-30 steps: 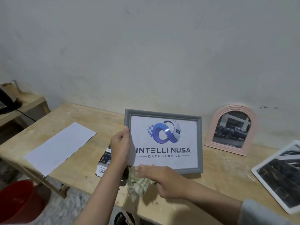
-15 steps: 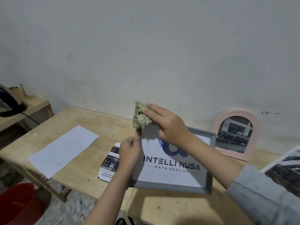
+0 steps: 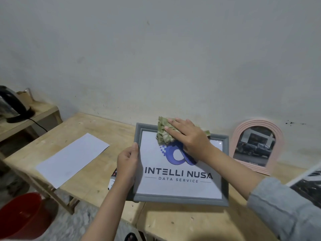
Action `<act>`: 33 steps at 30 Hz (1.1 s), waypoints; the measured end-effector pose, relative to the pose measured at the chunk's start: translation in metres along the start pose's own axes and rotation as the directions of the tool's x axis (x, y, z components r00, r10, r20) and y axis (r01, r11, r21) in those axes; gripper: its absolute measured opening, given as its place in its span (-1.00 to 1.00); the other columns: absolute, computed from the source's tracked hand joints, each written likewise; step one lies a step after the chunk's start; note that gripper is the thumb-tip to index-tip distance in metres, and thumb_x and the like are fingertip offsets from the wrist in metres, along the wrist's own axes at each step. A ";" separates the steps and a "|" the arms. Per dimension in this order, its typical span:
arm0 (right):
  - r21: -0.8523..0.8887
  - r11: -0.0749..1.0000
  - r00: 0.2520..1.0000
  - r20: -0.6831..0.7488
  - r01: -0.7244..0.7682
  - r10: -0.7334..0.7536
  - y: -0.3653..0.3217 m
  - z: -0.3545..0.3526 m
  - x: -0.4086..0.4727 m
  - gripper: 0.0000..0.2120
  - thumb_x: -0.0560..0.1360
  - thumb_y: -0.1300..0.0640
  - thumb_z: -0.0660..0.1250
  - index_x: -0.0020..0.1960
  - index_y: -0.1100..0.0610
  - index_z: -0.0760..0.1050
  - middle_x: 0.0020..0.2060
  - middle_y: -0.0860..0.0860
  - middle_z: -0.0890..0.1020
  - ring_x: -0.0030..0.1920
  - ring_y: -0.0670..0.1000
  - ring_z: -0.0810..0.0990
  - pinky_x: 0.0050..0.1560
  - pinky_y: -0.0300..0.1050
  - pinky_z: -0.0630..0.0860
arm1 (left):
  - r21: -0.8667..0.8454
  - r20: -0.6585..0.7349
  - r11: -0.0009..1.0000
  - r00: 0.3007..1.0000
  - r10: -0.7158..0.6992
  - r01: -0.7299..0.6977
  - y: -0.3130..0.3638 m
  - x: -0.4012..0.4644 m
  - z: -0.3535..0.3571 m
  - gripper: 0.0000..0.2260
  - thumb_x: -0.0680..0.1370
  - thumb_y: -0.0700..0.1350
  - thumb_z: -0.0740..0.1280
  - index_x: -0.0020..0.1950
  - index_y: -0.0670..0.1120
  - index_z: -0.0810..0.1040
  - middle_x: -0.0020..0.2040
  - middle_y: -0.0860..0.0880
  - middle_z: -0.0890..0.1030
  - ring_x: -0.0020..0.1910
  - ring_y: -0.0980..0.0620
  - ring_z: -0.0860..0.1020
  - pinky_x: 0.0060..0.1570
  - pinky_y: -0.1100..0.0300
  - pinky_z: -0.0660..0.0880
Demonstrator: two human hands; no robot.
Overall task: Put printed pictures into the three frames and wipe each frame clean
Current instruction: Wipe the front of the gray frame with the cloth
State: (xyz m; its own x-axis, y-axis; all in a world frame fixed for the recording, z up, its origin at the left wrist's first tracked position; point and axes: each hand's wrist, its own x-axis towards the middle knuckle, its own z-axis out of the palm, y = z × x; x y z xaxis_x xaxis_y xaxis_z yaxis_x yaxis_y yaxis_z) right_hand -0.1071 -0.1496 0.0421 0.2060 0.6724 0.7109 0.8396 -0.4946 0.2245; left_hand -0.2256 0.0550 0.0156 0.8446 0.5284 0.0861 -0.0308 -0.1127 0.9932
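The right hand [image 3: 188,138] presses a cloth [image 3: 164,133] flat-fingered on the grey frame's [image 3: 180,200] top edge, at the desk's [image 3: 173,223] front; the left hand [image 3: 127,164] grips its side. Wiping step; next, likely sweep downward.

The print in the gray frame [image 3: 180,200], held over the wooden table's [image 3: 90,176] front edge, reads "INTELLI NUSA" in dark capitals, with "DATA SERVICE" smaller beneath, under a blue loop logo. Lettering on the leaflet [image 3: 112,180] under it is unreadable.
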 end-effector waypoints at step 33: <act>-0.097 0.868 0.857 0.139 -0.486 0.496 0.059 0.000 -0.049 -0.39 0.26 0.50 0.43 0.28 0.22 0.50 0.28 0.23 0.50 0.12 0.30 0.57 -0.19 0.09 0.60 | -0.148 -0.225 0.979 0.959 -0.173 0.142 0.014 0.014 -0.013 -0.61 0.63 0.04 0.16 -0.35 -0.09 0.30 -0.27 -0.09 0.47 -0.28 -0.03 0.41 -0.21 0.14 0.35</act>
State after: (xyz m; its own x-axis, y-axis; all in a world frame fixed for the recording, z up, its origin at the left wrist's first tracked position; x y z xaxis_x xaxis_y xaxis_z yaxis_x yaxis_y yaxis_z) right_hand -0.0675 -0.2119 0.0200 0.6626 0.4078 0.6282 0.5802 -0.8099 -0.0861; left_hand -0.2209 0.0723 0.0318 0.6952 0.7152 -0.0719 0.0108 0.0897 0.9959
